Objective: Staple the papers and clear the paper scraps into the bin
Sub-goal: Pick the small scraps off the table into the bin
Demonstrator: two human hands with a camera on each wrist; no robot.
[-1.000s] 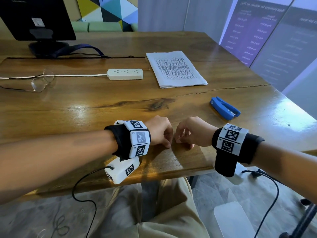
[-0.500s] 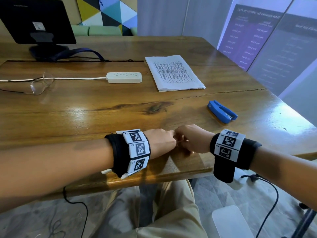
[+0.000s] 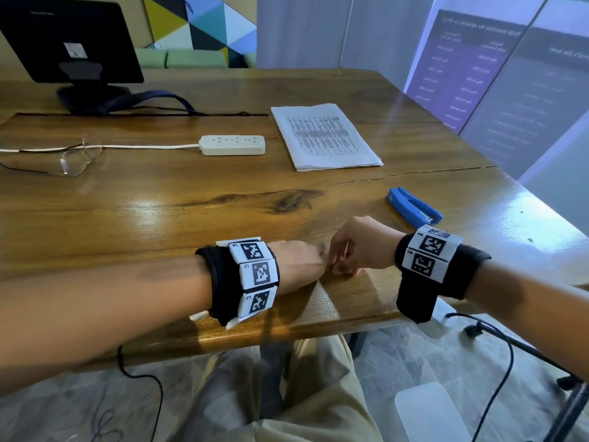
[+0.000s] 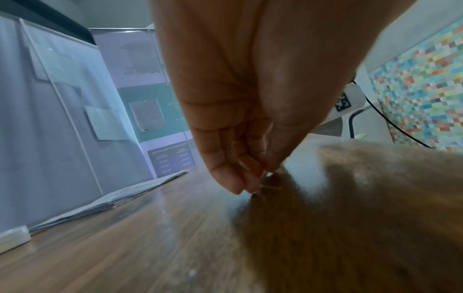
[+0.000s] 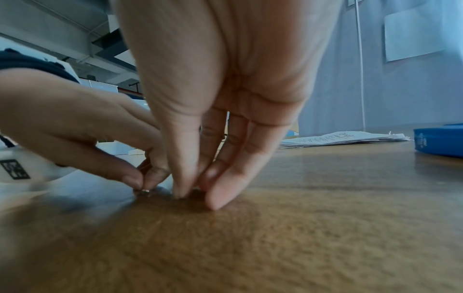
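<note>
A stack of printed papers (image 3: 325, 135) lies at the back right of the wooden table (image 3: 159, 218), also low in the right wrist view (image 5: 345, 137). A blue stapler (image 3: 414, 207) lies to the right of my hands. My left hand (image 3: 318, 253) and right hand (image 3: 338, 266) meet fingertip to fingertip near the front edge. My left thumb and forefinger pinch a small silvery metal piece (image 5: 145, 190), seemingly staples (image 4: 270, 186). My right hand's (image 5: 192, 196) thumb and fingertips press close together on the wood; whatever lies between them is hidden.
A white power strip (image 3: 232, 145) with its cord, a pair of glasses (image 3: 79, 157) and a monitor (image 3: 70, 39) with a dark strap stand at the back left. A glass partition borders the table's right side. No bin or scraps are in view.
Both hands slid slightly forward and lower onto the table, and their fingertips, a little apart a second ago, now meet. My head view has risen slightly.
</note>
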